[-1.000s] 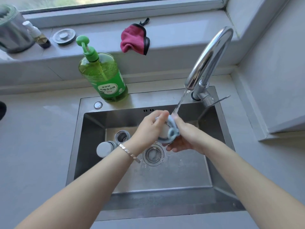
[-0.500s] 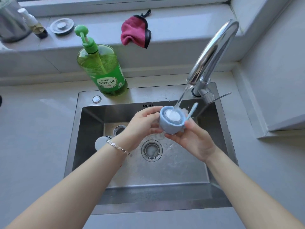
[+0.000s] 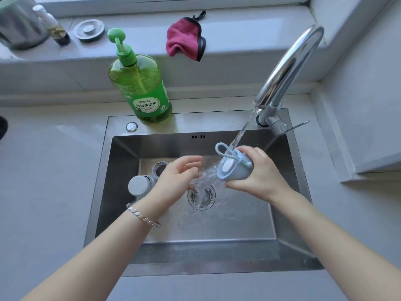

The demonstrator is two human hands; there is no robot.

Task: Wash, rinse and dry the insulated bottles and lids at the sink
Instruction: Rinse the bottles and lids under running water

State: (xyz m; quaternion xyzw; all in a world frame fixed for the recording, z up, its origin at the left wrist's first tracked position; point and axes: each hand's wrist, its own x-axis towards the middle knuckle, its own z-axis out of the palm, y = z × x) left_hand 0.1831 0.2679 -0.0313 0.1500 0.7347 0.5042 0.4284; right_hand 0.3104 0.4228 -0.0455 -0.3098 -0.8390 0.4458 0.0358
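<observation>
My right hand [image 3: 259, 174] grips a light blue bottle lid [image 3: 233, 168] with a loop strap, tipped on its side under the running stream from the faucet [image 3: 288, 68]. Water pours out of the lid toward the drain [image 3: 201, 196]. My left hand [image 3: 175, 177] hovers just left of the stream, fingers loosely curled and holding nothing. Behind my left hand, at the left of the steel sink [image 3: 121, 192], stands a bottle with a pale cap [image 3: 137, 185] and an open steel bottle mouth [image 3: 160, 168], both partly hidden.
A green pump bottle of dish soap [image 3: 142, 88] stands on the sink's back rim. On the window ledge lie a pink cloth [image 3: 184, 41], a metal drain stopper [image 3: 89, 30], a small dark bottle [image 3: 55, 29] and a steel container [image 3: 17, 25]. Grey counter surrounds the sink.
My left hand has let go of the lid and moved left. My right hand has tipped the lid from mouth-up onto its side, and water now spills out of it.
</observation>
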